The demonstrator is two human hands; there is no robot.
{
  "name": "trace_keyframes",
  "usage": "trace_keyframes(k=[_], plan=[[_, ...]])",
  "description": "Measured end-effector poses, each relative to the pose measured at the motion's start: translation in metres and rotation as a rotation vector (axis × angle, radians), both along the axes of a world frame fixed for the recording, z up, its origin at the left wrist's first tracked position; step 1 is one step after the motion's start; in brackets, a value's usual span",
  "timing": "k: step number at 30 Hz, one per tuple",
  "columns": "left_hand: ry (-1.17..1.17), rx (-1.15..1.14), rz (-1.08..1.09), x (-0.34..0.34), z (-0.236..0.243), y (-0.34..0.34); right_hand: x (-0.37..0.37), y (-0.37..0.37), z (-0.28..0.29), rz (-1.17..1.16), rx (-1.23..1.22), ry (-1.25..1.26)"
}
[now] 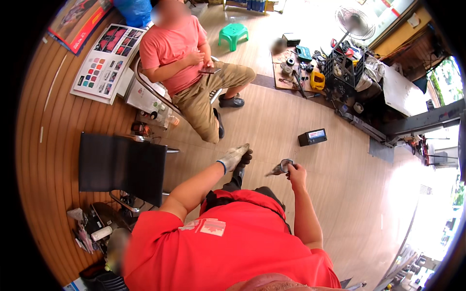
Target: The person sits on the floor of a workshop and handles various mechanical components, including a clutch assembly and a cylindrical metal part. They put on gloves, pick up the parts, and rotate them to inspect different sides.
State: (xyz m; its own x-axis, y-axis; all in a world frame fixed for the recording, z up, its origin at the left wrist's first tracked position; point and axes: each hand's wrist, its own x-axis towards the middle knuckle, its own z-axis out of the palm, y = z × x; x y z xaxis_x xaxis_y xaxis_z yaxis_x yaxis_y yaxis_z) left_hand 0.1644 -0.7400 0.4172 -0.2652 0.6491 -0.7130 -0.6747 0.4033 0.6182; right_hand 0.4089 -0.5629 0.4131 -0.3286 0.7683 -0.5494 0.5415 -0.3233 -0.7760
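Observation:
My left hand [234,158] wears a whitish work glove with a blue cuff and reaches forward above my dark shoe and the floor, its fingers fairly straight, with nothing visible held. My bare right hand [296,173] grips a crumpled grey-and-black item [280,168], perhaps a glove. A black box-shaped battery [311,137] with a label lies on the floor ahead and to the right.
A seated person [174,68] holds a phone at upper left. A black chair [119,167] stands left, a green stool [233,33] behind. Tools on a board [286,82], a crate [342,68] and a fan [354,24] are upper right; a metal beam [412,123] runs along the right.

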Motion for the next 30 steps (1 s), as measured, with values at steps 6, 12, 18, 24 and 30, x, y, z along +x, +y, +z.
trace_keyframes(k=[6,12,18,24,30], plan=[[-0.024,0.005,-0.117,0.000,0.000,0.060,-0.002,0.022,-0.013,0.020,-0.077,0.013],[0.029,-0.041,-0.162,0.004,-0.006,0.130,-0.006,0.081,-0.028,0.157,0.017,-0.009],[-0.195,-0.002,-0.026,0.010,-0.012,0.211,-0.002,0.171,-0.017,0.279,0.171,0.016],[-0.082,-0.081,-0.019,0.029,-0.008,0.288,0.003,0.242,-0.002,0.374,0.278,0.033],[-0.083,-0.165,-0.035,0.026,-0.008,0.347,-0.006,0.296,-0.004,0.497,0.311,0.027]])
